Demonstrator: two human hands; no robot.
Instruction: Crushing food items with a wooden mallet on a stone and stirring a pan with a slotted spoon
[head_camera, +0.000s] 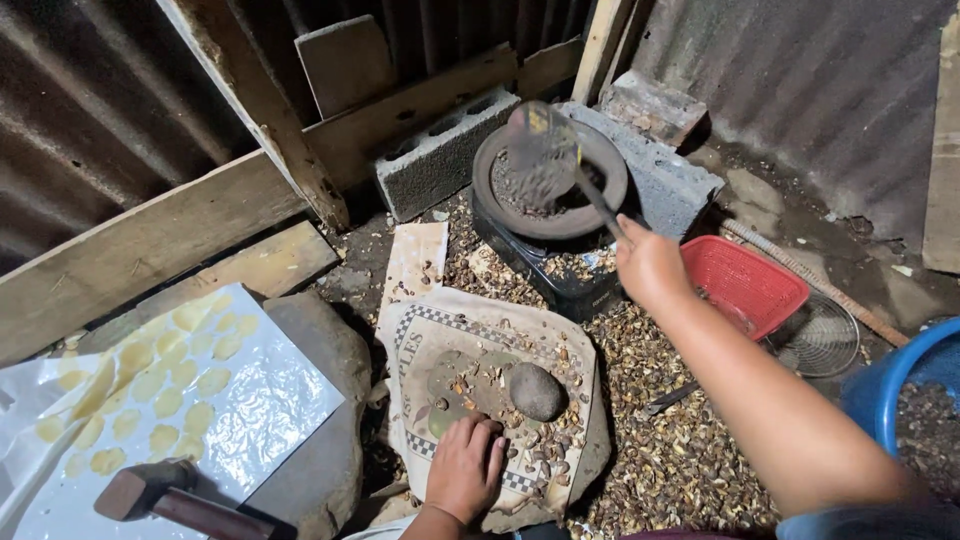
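Spatula (545, 150) is gripped by the right hand (648, 262) over the round pan (600, 205); sacking (560, 350) below the pan is pressed by the half-curled left hand (466, 470).

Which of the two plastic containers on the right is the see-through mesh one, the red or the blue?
The red basket, beside the right hand: its walls are open mesh. The blue tub at the frame's edge has solid walls.

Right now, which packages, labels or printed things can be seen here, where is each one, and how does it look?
Printed sack: spread flat on the ground under the left hand and a round stone; off-white, with a dark checkered border and dark lettering.
No signs or screens show.
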